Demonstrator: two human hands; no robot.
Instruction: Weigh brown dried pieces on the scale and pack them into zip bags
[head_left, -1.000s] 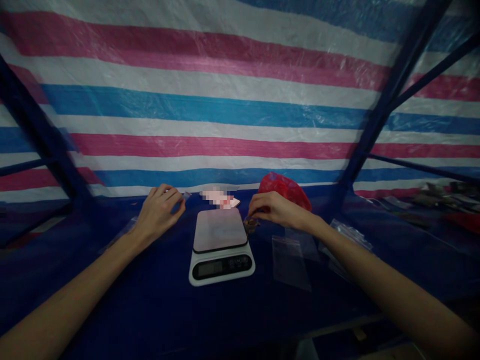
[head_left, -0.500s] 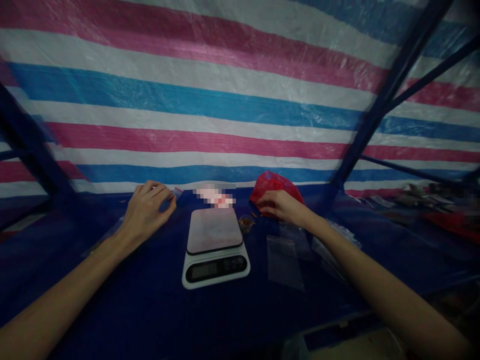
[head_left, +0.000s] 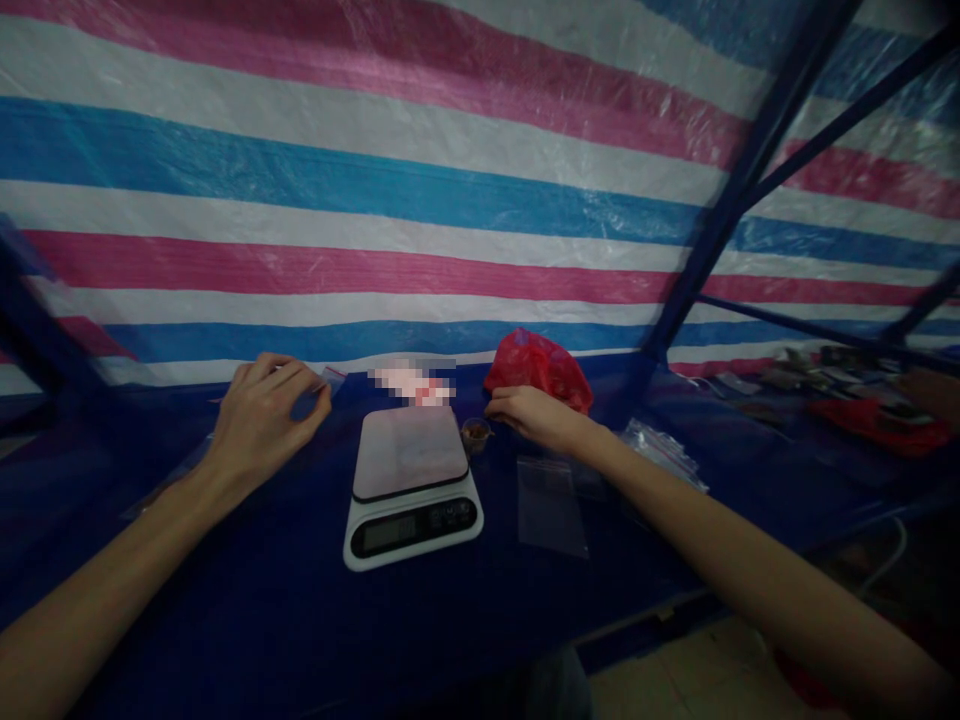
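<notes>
My left hand [head_left: 270, 405] is left of the kitchen scale [head_left: 411, 455], its fingers curled at the edge of a small clear zip bag [head_left: 334, 377] with a reddish top strip. Beyond the scale's right side, my right hand [head_left: 536, 415] has its fingers pinched together in front of a crumpled red plastic bag [head_left: 541, 365]. Whatever those fingertips hold is too small to make out. Just beside them stands a little clear cup [head_left: 475, 434] with brown bits inside. The scale's plate bears nothing, and its display is too dim to read.
An empty clear zip bag [head_left: 553, 508] lies flat right of the scale. More clear bags [head_left: 664, 455] are piled beyond my right forearm. A blurred-out item sits behind the scale. Blue frame posts [head_left: 712, 240] and striped sheeting [head_left: 375, 270] bound the table. Another person's hand [head_left: 930, 390] shows far right.
The view has swung slightly right. My right hand has shifted a little left and nearer the cup, away from the red bag. My left hand remains by the small zip bag.
</notes>
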